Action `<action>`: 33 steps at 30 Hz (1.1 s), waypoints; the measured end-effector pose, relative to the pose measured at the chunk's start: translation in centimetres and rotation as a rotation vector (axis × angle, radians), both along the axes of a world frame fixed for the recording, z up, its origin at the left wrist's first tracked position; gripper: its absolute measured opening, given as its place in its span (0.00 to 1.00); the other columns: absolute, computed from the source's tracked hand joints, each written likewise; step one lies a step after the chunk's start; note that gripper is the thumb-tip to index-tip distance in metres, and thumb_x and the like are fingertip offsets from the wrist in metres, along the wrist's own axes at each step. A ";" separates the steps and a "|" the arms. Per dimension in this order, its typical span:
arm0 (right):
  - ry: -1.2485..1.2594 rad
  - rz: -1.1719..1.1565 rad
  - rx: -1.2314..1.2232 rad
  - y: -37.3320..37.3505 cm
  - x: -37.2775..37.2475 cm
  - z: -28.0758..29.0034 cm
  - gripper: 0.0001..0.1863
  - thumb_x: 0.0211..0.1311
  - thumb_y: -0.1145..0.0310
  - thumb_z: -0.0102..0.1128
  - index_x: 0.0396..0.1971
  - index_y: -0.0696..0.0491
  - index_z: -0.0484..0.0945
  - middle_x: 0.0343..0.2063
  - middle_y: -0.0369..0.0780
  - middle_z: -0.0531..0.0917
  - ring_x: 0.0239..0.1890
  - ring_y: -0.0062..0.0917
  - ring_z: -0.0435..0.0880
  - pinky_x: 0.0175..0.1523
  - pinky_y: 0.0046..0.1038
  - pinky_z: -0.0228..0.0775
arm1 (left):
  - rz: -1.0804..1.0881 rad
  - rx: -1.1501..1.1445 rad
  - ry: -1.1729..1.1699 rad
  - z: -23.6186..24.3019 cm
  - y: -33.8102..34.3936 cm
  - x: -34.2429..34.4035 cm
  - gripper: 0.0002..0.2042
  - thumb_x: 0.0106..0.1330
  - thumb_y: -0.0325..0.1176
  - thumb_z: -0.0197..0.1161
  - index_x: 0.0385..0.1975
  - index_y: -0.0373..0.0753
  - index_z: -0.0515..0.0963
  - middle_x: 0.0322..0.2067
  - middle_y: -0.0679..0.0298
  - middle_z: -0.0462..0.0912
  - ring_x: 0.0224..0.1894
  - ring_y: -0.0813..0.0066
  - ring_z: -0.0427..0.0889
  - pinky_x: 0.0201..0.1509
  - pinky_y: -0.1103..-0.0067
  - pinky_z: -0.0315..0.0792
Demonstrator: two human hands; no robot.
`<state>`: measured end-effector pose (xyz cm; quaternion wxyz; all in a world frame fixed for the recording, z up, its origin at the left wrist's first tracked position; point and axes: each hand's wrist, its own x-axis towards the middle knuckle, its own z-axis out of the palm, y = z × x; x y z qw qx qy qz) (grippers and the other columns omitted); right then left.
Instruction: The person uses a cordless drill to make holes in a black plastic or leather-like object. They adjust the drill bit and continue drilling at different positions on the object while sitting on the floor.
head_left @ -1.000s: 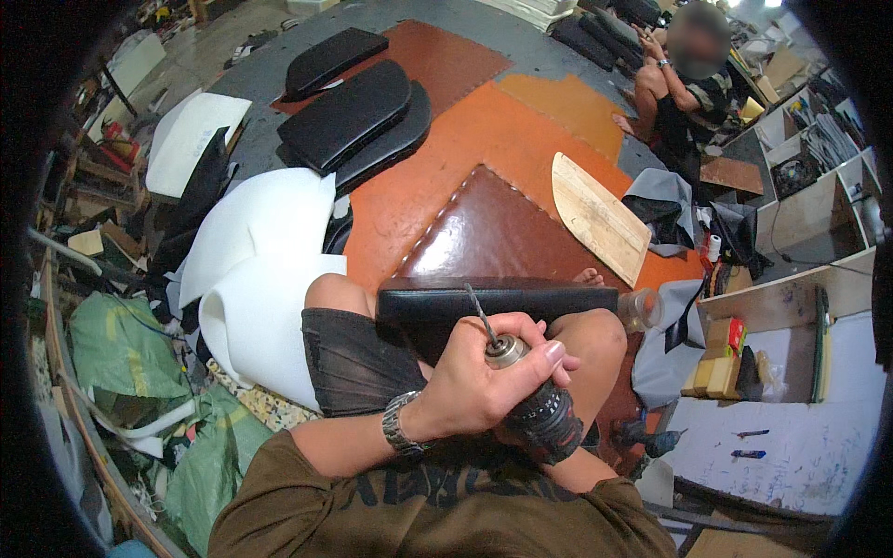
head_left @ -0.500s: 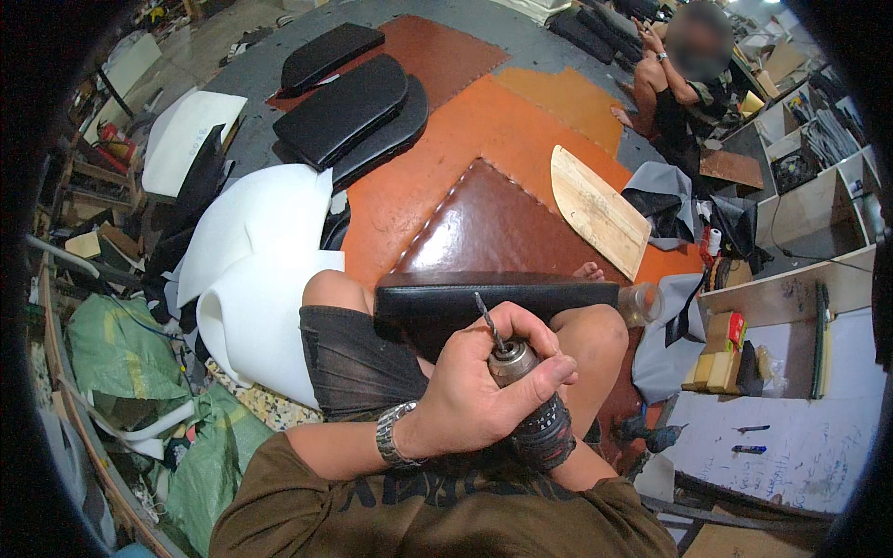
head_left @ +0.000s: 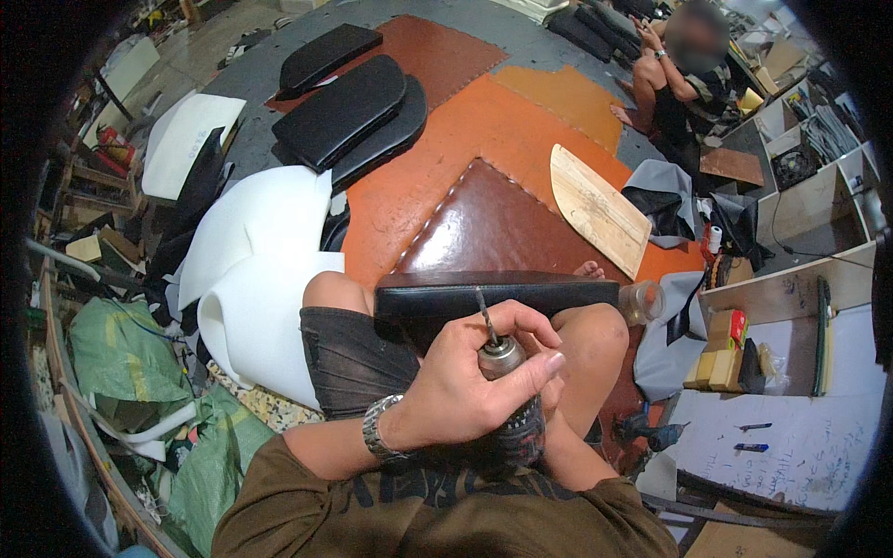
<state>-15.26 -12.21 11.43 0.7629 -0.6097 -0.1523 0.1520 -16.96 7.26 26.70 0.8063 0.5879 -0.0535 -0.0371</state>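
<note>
I sit cross-legged with a cordless drill held upright in front of me, its thin bit pointing up. My left hand is wrapped round the metal chuck, thumb across its front and index finger curled over it. My right hand, mostly hidden behind the drill, grips its body lower down. Just beyond the drill, a black padded panel lies across my legs. To my right, a clear container stands beside my knee, and another power tool lies lower down.
Black cushions, a brown padded square and a curved wooden board lie ahead on orange sheeting. White foam and green sacks crowd my left. White shelving lines the right. Another person sits at back right.
The drill has swung slightly left and become more upright, with my left hand shifting with it around the chuck. The surrounding things look unmoved.
</note>
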 end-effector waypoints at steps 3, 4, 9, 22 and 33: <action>0.174 0.171 0.034 0.9 0.4 2.7 0.28 0.67 0.51 0.62 0.54 0.61 0.82 0.57 0.49 0.83 0.61 0.41 0.80 0.68 0.42 0.70 | -0.056 0.164 0.013 -0.2 0.8 0.2 0.10 0.69 0.30 0.70 0.46 0.34 0.81 0.33 0.65 0.86 0.39 0.82 0.84 0.46 0.80 0.78; 0.229 0.139 0.073 1.6 0.4 2.8 0.25 0.67 0.54 0.62 0.53 0.60 0.83 0.55 0.48 0.84 0.59 0.42 0.82 0.68 0.43 0.70 | -0.104 0.229 0.032 -0.2 1.1 0.3 0.11 0.69 0.30 0.70 0.46 0.34 0.82 0.34 0.65 0.86 0.40 0.82 0.84 0.47 0.80 0.77; -0.088 0.055 -0.248 2.1 -0.2 2.4 0.16 0.64 0.64 0.64 0.47 0.57 0.86 0.48 0.46 0.87 0.51 0.44 0.87 0.66 0.51 0.71 | -0.098 0.271 -0.011 0.5 1.1 -0.3 0.12 0.68 0.30 0.71 0.47 0.34 0.81 0.36 0.65 0.86 0.41 0.82 0.84 0.49 0.80 0.77; -1.133 -0.416 -0.658 0.3 1.3 4.6 0.15 0.55 0.67 0.67 0.44 0.45 0.84 0.40 0.37 0.89 0.49 0.38 0.86 0.63 0.53 0.71 | 0.167 0.374 -0.208 0.7 -2.2 -2.7 0.21 0.63 0.29 0.77 0.53 0.33 0.77 0.44 0.58 0.86 0.48 0.73 0.86 0.58 0.75 0.78; -1.195 -0.435 -0.592 -0.1 0.7 5.3 0.15 0.57 0.67 0.68 0.47 0.45 0.84 0.38 0.33 0.88 0.48 0.36 0.85 0.66 0.52 0.68 | 0.049 0.045 -0.180 1.8 -1.2 -3.8 0.20 0.88 0.40 0.41 0.46 0.29 0.76 0.48 0.51 0.87 0.49 0.69 0.85 0.59 0.73 0.77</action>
